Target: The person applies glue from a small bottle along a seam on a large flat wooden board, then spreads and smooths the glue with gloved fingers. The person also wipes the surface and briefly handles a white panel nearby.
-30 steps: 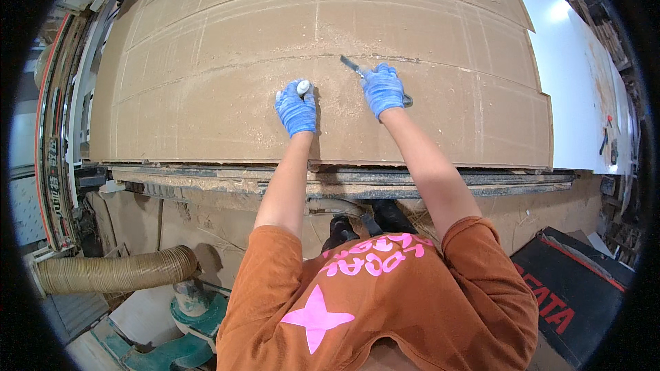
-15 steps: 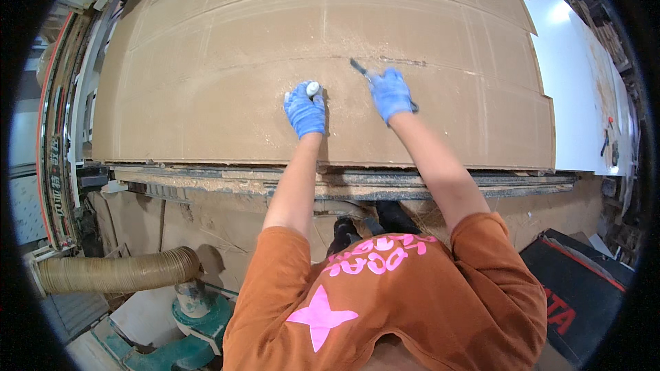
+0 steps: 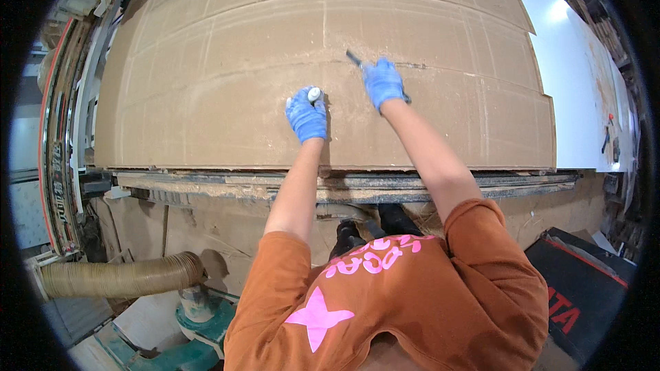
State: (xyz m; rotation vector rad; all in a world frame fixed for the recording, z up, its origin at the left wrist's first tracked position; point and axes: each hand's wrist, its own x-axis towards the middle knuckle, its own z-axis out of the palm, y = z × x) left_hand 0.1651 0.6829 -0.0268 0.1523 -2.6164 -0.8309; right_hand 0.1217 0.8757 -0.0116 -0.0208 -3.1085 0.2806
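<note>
My left hand (image 3: 306,118), in a blue glove, is closed around a small white bottle (image 3: 315,93) whose rounded end shows above the fingers. To its right and a little farther off, my right hand (image 3: 383,84), gloved too, grips a slim dark-tipped tool (image 3: 354,58). The tool's tip points away and to the left, and its dark rear end sticks out behind the palm. I cannot make out the tool's exact kind. Both hands are over a large cardboard sheet (image 3: 240,117), near a dusty, ragged line across it.
Past the sheet's right edge lies a white panel (image 3: 577,96) with a small red-and-black tool (image 3: 608,134) on it. A ribbed hose (image 3: 120,276) and a green machine (image 3: 185,354) stand at the lower left. At the lower right is a black box (image 3: 577,295).
My right hand with the dark-tipped tool has shifted left and slightly farther away. The left hand, still around the white bottle, has barely moved.
</note>
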